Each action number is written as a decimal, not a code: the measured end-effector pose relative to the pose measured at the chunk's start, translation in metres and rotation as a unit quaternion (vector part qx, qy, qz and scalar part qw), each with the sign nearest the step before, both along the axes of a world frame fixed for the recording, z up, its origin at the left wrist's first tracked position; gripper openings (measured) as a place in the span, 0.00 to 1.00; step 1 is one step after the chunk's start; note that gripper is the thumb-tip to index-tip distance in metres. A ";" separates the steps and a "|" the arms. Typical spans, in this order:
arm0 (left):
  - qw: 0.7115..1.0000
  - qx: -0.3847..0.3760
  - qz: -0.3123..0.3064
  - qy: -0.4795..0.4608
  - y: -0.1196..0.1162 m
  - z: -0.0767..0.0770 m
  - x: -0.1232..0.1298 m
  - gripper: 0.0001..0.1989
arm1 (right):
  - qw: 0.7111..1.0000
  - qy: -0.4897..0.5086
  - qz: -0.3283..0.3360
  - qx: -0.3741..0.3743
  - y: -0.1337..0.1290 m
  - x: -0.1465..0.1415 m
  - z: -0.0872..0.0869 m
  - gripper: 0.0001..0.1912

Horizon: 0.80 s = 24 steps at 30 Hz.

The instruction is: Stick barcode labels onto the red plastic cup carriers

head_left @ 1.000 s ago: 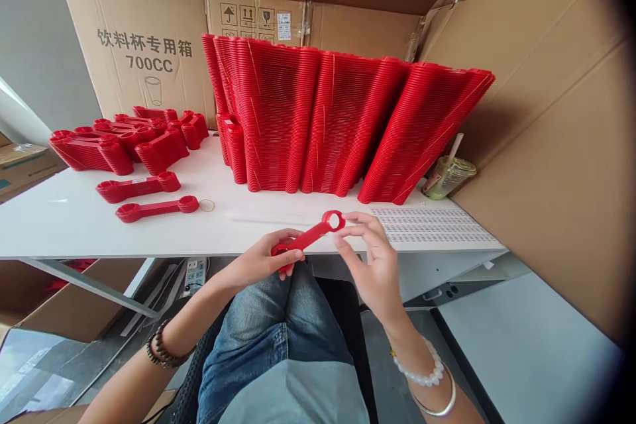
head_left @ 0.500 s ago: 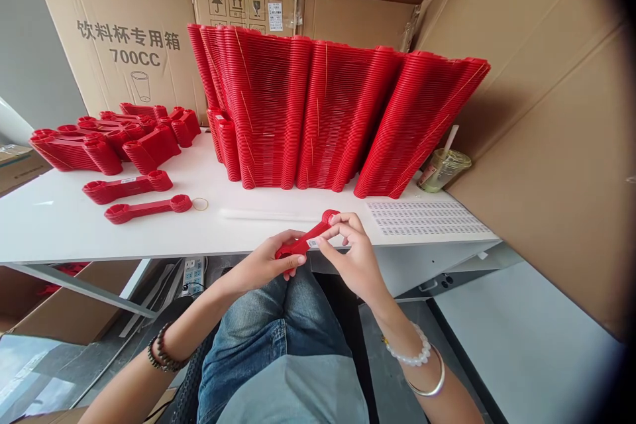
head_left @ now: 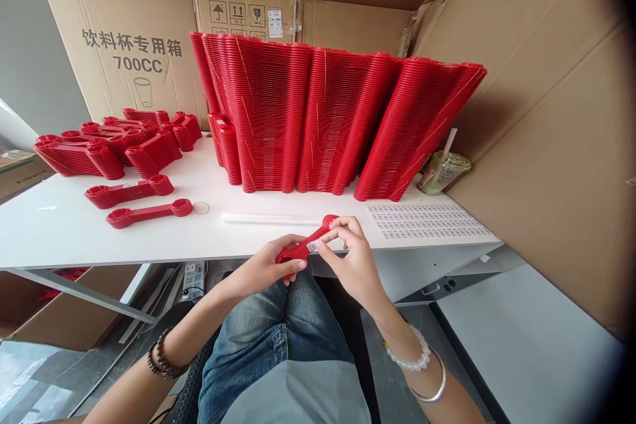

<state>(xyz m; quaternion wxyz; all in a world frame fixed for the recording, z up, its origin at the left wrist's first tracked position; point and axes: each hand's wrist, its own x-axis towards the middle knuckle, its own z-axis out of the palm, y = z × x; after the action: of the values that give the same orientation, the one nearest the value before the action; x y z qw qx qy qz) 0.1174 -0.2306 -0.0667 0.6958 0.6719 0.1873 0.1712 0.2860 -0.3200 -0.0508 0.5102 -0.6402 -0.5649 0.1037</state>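
A small stack of red dumbbell-shaped plastic pieces (head_left: 301, 252) is held at the table's front edge, slanting up to the right. My left hand (head_left: 268, 266) is closed round its lower left end, thumb on top. At the stack's middle is a white barcode label (head_left: 313, 246). My right hand (head_left: 354, 258) has its thumb tip beside that label and its bent fingers at the upper right end. The parts under the fingers are hidden. Two similar red stacks, one nearer (head_left: 149, 213) and one labelled (head_left: 130, 192), lie left of my hands.
Tall rubber-banded red stacks (head_left: 268, 119) stand at the back, with more red bundles (head_left: 154, 152) at left. A rubber band (head_left: 201, 208), white strip (head_left: 271, 218), label sheet (head_left: 430, 221) and drink cup (head_left: 444, 172) lie or stand on the table (head_left: 59, 225). Cardboard (head_left: 536, 112) walls the right.
The view has tilted slightly, so the table's things sit a little lower. Both hands keep nearly the same place on the red stack, and the label shows a little more plainly.
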 end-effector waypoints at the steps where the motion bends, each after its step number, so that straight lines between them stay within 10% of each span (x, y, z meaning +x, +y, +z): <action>1: 1.000 0.000 0.000 -0.001 0.000 0.000 0.000 0.23 | 1.000 -0.010 -0.003 0.004 0.000 0.000 -0.001 0.06; 12: 0.998 -0.039 0.005 -0.051 -0.005 0.004 0.002 0.18 | 0.923 -0.312 -0.203 0.096 0.002 -0.011 -0.006 0.13; 17: 0.998 -0.026 -0.012 -0.048 -0.004 0.007 0.000 0.16 | 0.984 -0.138 -0.089 0.066 0.006 0.001 -0.006 0.40; 24: 0.999 -0.006 -0.022 -0.030 0.000 0.018 -0.011 0.18 | 0.995 0.003 -0.042 0.092 0.012 0.004 -0.008 0.16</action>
<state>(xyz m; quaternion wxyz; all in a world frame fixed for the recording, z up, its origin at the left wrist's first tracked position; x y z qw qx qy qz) 0.1060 -0.2303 -0.0484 0.7090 0.6659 0.1525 0.1751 0.2899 -0.3079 -0.0584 0.5724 -0.6131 -0.5436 0.0316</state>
